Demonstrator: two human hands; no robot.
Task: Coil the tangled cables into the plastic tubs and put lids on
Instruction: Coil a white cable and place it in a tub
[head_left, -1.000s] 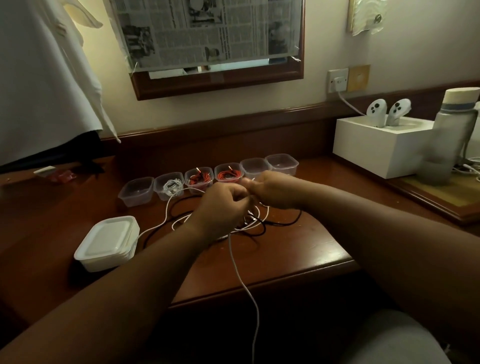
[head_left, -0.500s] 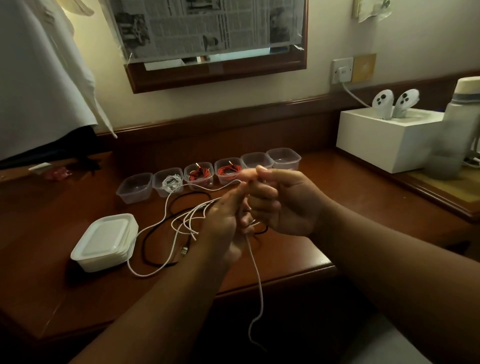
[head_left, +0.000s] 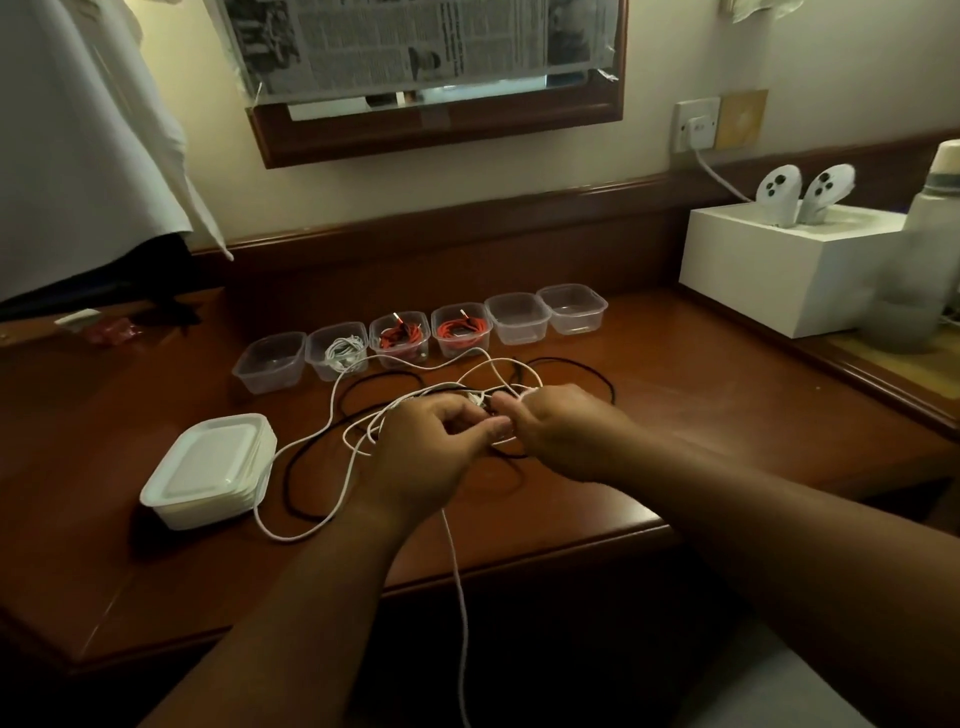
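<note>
A white cable (head_left: 332, 410) lies tangled with a black cable (head_left: 298, 467) on the wooden desk (head_left: 675, 395). My left hand (head_left: 431, 452) and my right hand (head_left: 566, 431) meet over the tangle, and each pinches the white cable. One strand hangs from my left hand down past the desk's front edge. Behind stands a row of several clear plastic tubs (head_left: 270, 361): one holds a coiled white cable (head_left: 340, 353), two hold red cables (head_left: 400, 338); the others look bare. A stack of white lids (head_left: 208, 467) sits at the left.
A white box (head_left: 779, 270) carrying two white controllers (head_left: 800, 192) stands at the right, beside a water bottle (head_left: 924, 249). A wall socket with a plugged white lead (head_left: 696, 124) is above. A framed mirror covered with newspaper (head_left: 426, 52) hangs behind; a white cloth (head_left: 78, 130) hangs at the left.
Both hands have come down from a raised position to the tangle on the desk. The white cable's loops have spread out toward the tubs.
</note>
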